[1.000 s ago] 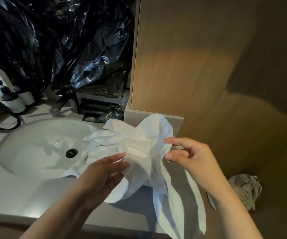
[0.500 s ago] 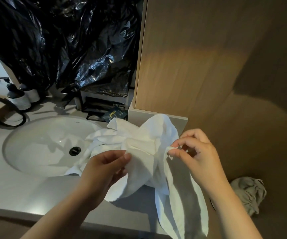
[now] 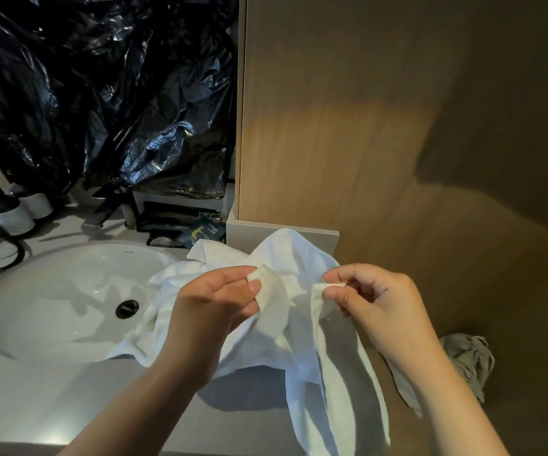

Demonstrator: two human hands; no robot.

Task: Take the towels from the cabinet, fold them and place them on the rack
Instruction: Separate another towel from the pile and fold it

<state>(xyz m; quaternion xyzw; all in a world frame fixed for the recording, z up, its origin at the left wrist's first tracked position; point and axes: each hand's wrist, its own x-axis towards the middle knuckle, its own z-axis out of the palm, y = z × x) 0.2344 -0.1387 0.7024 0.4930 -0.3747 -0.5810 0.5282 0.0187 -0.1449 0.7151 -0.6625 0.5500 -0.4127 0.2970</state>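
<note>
A crumpled white towel point(image 3: 285, 337) lies over the right rim of the sink and hangs off the counter's front edge. My left hand point(image 3: 210, 311) pinches a fold of its edge between thumb and fingers. My right hand point(image 3: 374, 304) pinches another bit of the towel's edge a short way to the right. Both hands are raised just above the counter, close together. No rack or cabinet interior is visible.
A white oval sink point(image 3: 55, 304) with a black drain sits in the grey counter point(image 3: 35, 399). Black plastic sheeting point(image 3: 101, 93) covers the wall behind. Two dispenser bottles point(image 3: 9, 209) stand at the back left. A wooden panel point(image 3: 364, 126) rises on the right. A grey cloth point(image 3: 466, 357) lies below.
Both hands have changed their hold on the towel: the fingers of each have closed into a pinch on its edge, and the hands have drawn nearer to each other.
</note>
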